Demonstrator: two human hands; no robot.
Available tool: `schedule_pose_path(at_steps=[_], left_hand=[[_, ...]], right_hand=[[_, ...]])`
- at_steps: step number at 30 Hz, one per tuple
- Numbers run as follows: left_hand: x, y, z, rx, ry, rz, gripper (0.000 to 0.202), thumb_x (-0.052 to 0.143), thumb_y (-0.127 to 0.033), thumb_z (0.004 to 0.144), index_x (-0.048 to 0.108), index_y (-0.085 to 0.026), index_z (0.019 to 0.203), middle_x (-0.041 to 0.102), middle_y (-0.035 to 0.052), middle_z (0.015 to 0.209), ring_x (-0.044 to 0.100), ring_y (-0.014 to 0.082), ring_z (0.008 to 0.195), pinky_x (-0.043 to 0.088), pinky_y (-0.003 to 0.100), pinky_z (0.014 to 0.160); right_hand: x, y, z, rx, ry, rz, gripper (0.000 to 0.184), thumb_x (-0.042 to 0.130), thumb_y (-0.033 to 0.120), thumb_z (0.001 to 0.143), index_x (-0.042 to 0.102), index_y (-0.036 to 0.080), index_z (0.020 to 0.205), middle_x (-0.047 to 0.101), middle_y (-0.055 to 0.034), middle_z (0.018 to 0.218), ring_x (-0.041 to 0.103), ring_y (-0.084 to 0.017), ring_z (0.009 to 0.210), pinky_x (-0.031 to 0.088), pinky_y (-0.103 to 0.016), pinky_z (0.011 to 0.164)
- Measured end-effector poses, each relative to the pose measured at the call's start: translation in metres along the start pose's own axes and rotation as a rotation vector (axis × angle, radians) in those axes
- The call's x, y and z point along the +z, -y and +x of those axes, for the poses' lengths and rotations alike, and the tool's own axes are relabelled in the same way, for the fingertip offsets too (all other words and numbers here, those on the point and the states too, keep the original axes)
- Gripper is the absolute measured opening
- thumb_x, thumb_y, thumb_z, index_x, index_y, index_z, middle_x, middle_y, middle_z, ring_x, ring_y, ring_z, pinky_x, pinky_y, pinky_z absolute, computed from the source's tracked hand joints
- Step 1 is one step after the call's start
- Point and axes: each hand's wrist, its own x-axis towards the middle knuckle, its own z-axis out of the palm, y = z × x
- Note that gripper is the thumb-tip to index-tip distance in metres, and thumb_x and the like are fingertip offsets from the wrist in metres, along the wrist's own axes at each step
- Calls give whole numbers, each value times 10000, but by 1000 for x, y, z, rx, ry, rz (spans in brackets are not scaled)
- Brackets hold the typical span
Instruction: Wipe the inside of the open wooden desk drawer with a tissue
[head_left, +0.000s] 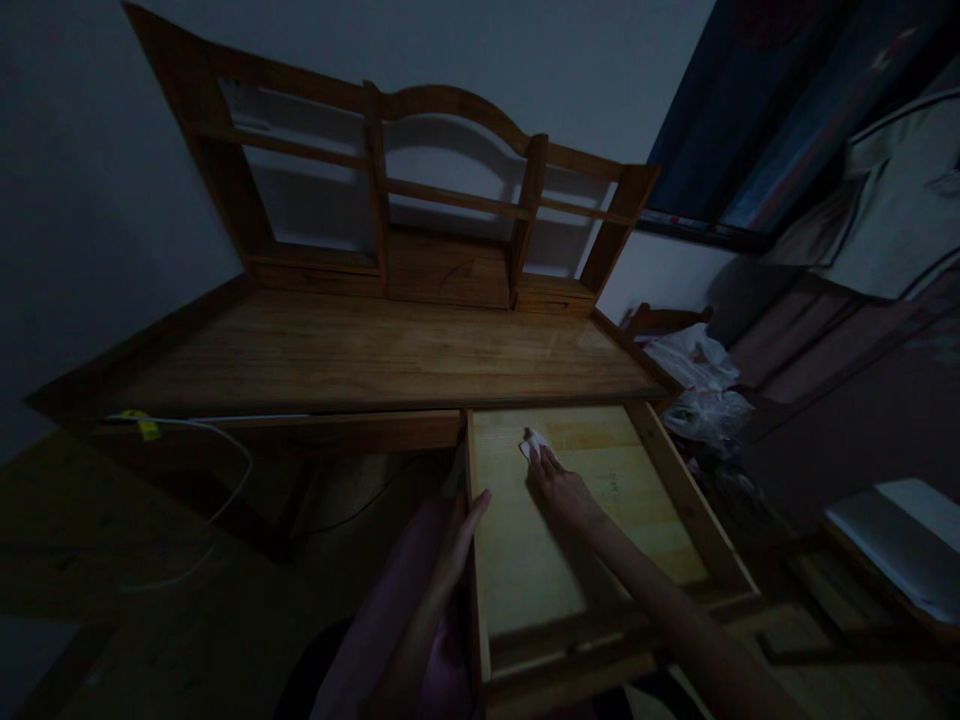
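A wooden desk (375, 350) with a shelf hutch (420, 200) stands against the wall. Its right drawer (675, 470) is pulled out, showing a pale bare bottom. My right hand (559, 485) reaches into the drawer and presses a small white cloth (534, 442) against the bottom near the back. My left hand (457, 540) rests on the drawer's left side wall, fingers curled over its top edge.
A white cable (217, 470) with a yellow tag (142, 424) hangs off the desk's front left. White plastic bags (701, 385) lie to the right of the desk. Dark fabric hangs at the right. A pale flat surface (907, 540) sits low right.
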Motion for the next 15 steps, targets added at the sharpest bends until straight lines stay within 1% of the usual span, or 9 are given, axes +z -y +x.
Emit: schedule_pose_path(at_steps=[4,8,11,13,15], left_hand=[[-2,4,2,-40,-6,5,666,703,-557,854,596,-174,1388,681,155,1350,639,367,1249,525,490,1035],[0,0,0,-3,6,-19,651,721,-535,842,605,-197,1386,672,135,1371,613,356,1290,500,482,1078],[3,-5,-2,3,7,-16,645,712,-538,842,608,-204,1384,664,132,1384,601,358,1306,479,502,1103],[5,-10,-4,15,-16,2,636,737,-544,809,646,-207,1341,686,130,1352,590,378,1316,459,509,1124],[8,-15,-6,37,-37,24,604,774,-542,766,695,-217,1269,710,120,1315,561,402,1340,436,498,1147]], right_hand=[[0,2,1,25,21,-9,685,360,-18,888,246,5,1563,399,-298,1556,380,-311,1472,622,-336,888],[-3,7,5,50,19,12,692,384,-8,877,255,-1,1557,421,-294,1543,371,-305,1478,607,-344,925],[-7,16,11,31,7,34,662,393,12,896,270,-20,1545,433,-313,1526,376,-302,1476,589,-344,959],[-10,24,16,11,2,48,660,394,4,892,273,-34,1539,429,-330,1519,377,-316,1474,593,-361,956],[-11,33,21,2,-6,60,662,388,1,894,263,-33,1544,419,-339,1522,375,-337,1473,619,-377,907]])
